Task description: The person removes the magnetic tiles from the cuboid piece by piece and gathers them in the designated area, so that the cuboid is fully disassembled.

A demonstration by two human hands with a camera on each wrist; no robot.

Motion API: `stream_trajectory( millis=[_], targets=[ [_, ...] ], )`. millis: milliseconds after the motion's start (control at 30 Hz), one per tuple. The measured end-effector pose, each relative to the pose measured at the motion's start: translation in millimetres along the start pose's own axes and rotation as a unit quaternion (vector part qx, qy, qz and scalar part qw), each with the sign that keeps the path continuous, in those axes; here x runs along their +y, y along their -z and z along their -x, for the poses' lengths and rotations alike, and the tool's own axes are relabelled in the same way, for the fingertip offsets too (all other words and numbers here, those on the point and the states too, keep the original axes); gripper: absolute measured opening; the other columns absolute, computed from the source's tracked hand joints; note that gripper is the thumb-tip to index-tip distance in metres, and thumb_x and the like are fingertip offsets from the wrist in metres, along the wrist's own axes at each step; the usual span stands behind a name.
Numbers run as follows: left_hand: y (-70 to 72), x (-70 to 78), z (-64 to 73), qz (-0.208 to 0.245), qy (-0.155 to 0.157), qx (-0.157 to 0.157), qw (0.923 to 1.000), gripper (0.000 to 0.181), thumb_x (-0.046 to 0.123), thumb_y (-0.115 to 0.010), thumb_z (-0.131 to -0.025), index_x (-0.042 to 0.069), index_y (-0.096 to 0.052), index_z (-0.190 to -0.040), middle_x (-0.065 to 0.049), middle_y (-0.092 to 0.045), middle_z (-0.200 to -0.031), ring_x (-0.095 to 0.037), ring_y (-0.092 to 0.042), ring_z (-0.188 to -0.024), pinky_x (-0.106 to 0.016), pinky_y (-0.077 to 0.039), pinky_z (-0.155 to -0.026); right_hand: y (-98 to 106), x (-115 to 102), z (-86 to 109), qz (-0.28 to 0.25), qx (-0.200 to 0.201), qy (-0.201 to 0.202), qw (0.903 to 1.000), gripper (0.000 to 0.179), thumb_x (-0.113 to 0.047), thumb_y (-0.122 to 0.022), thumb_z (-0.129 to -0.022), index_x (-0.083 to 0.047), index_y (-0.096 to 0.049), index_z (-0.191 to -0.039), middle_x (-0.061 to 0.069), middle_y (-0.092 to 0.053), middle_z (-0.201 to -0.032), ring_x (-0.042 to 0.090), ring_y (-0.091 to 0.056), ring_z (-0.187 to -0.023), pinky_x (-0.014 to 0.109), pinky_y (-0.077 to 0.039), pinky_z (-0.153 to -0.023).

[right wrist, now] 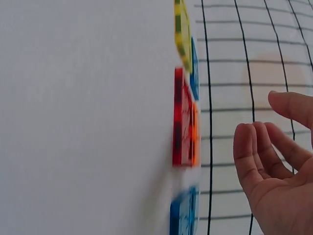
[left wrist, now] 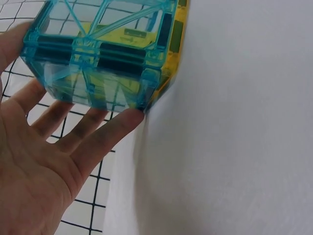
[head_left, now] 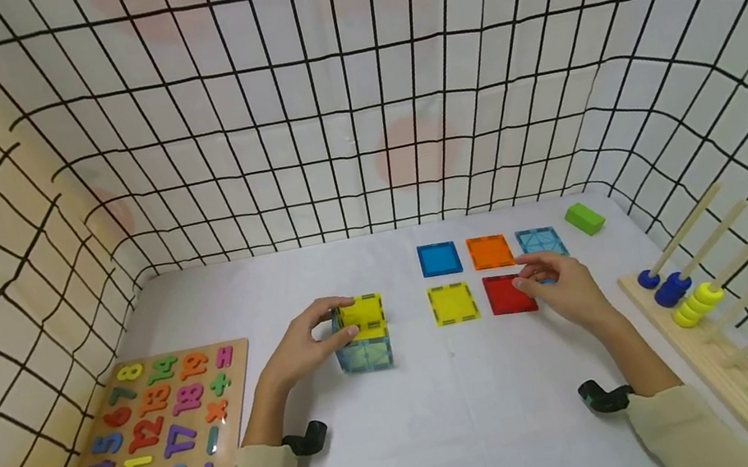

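Observation:
My left hand (head_left: 300,347) grips a small box of magnetic tiles (head_left: 365,354), its thumb at the near side and its fingers at the far side. The box has clear light-blue walls and yellow tiles (head_left: 367,311); the left wrist view shows the fingertips along its blue edge (left wrist: 88,54). My right hand (head_left: 564,288) hovers by a red magnetic tile (head_left: 508,295), fingers loosely bent and nothing between them. A blue tile (right wrist: 182,213) lies beside the red one, mostly hidden under that hand in the head view.
Yellow (head_left: 453,304), blue (head_left: 439,259), orange (head_left: 490,252) and light-blue (head_left: 541,242) tiles lie flat nearby. A green block (head_left: 584,219) sits at the back right. A number board (head_left: 237,374) lies left; a wooden peg rack (head_left: 723,364) with beads stands right. Black-lined cloth walls surround the table.

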State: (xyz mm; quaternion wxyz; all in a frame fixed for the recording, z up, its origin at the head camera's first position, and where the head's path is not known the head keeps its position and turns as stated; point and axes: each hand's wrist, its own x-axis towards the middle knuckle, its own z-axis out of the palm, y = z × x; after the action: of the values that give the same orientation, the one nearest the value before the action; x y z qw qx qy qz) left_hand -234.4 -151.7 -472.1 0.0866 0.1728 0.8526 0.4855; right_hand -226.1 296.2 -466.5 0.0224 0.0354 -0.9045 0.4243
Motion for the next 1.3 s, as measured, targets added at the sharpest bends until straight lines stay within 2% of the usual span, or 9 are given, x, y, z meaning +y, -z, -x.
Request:
stream_trajectory(
  millis=[167,300,400,533,733,867,1000,1100,1300],
  targets=[
    [-0.4,0.0,-0.8,0.006,-0.001,0.009,0.9999,0.036,0.039,-0.062,-0.103,0.032,-0.061,-0.138,0.001,-0.052,-0.155,-0.037,-0.042,-0.147,-0.069,-0.03,-0.119,-25.4,-25.4,-2.3,-0.018,-0.029,-0.001,0.9994,0.049,-0.036,-0.07,-0.099,-0.014,-0.059,-0.141,0.009,-0.066,-0.119,0.028,-0.061,-0.113,0.018,-0.057,-0.081],
    [-0.9,-2.3,-1.2,0.014,0.006,0.011,0.9998,0.033,0.039,-0.057,-0.106,0.034,-0.061,-0.138,0.001,-0.05,-0.156,-0.037,-0.042,-0.147,-0.07,-0.03,-0.118,-44.4,-44.0,-2.3,-0.056,-0.057,0.026,0.9964,0.046,-0.034,-0.074,-0.096,-0.015,-0.063,-0.136,0.01,-0.068,-0.118,0.027,-0.064,-0.107,0.019,-0.057,-0.083],
    [-1.9,-5.5,-1.7,0.017,0.02,0.014,0.9995,0.032,0.04,-0.056,-0.106,0.037,-0.061,-0.137,0.002,-0.05,-0.157,-0.038,-0.044,-0.146,-0.073,-0.03,-0.116,-58.4,-56.3,-1.6,-0.088,-0.081,0.049,0.9917,0.045,-0.03,-0.076,-0.095,-0.014,-0.065,-0.135,0.013,-0.069,-0.12,0.025,-0.064,-0.105,0.018,-0.056,-0.085],
    [-1.7,-6.9,-2.0,0.02,0.029,0.017,0.9992,0.032,0.042,-0.057,-0.105,0.038,-0.062,-0.137,0.002,-0.051,-0.156,-0.037,-0.046,-0.143,-0.074,-0.03,-0.115,-77.6,-73.2,-0.3,-0.102,-0.111,0.066,0.9863,0.046,-0.028,-0.078,-0.093,-0.016,-0.066,-0.135,0.013,-0.069,-0.121,0.023,-0.065,-0.105,0.017,-0.055,-0.088],
    [-1.2,-5.0,-3.0,0.027,0.022,0.022,0.9991,0.034,0.04,-0.059,-0.105,0.036,-0.061,-0.139,0.004,-0.052,-0.154,-0.037,-0.048,-0.143,-0.073,-0.03,-0.116,-101.9,-97.5,3.3,-0.104,-0.144,0.107,0.9782,0.041,-0.032,-0.078,-0.092,-0.026,-0.069,-0.131,0.015,-0.068,-0.121,0.02,-0.065,-0.103,0.028,-0.058,-0.089],
    [-2.3,-5.6,-4.1,0.027,0.024,0.023,0.9991,0.034,0.04,-0.06,-0.104,0.035,-0.062,-0.138,0.004,-0.053,-0.154,-0.037,-0.048,-0.142,-0.073,-0.03,-0.115,-116.6,-102.9,4.3,-0.105,-0.156,0.133,0.9731,0.039,-0.033,-0.076,-0.094,-0.024,-0.07,-0.131,0.014,-0.069,-0.12,0.018,-0.064,-0.101,0.031,-0.058,-0.088],
    [-2.8,-6.1,-4.6,0.025,0.027,0.023,0.9991,0.032,0.04,-0.06,-0.104,0.036,-0.063,-0.136,0.004,-0.055,-0.152,-0.037,-0.049,-0.141,-0.074,-0.032,-0.114,-127.0,-104.7,5.0,-0.109,-0.169,0.15,0.9681,0.04,-0.03,-0.075,-0.095,-0.016,-0.068,-0.133,0.013,-0.069,-0.12,0.018,-0.064,-0.101,0.031,-0.058,-0.089],
    [-2.7,-6.2,-5.2,0.026,0.031,0.023,0.9989,0.032,0.041,-0.061,-0.103,0.036,-0.063,-0.135,0.005,-0.056,-0.151,-0.037,-0.049,-0.141,-0.074,-0.033,-0.113,-131.3,-106.8,5.6,-0.114,-0.178,0.152,0.9656,0.042,-0.028,-0.075,-0.095,-0.012,-0.067,-0.134,0.012,-0.069,-0.12,0.019,-0.064,-0.102,0.032,-0.058,-0.089],
    [-1.9,-7.0,-6.2,0.031,0.023,0.019,0.9991,0.031,0.039,-0.061,-0.104,0.034,-0.063,-0.135,0.004,-0.056,-0.151,-0.038,-0.049,-0.141,-0.075,-0.032,-0.113,-139.9,-107.3,4.3,-0.116,-0.18,0.147,0.9657,0.041,-0.028,-0.075,-0.095,-0.013,-0.068,-0.133,0.001,-0.071,-0.117,0.017,-0.064,-0.101,0.029,-0.057,-0.088]
  ],
)
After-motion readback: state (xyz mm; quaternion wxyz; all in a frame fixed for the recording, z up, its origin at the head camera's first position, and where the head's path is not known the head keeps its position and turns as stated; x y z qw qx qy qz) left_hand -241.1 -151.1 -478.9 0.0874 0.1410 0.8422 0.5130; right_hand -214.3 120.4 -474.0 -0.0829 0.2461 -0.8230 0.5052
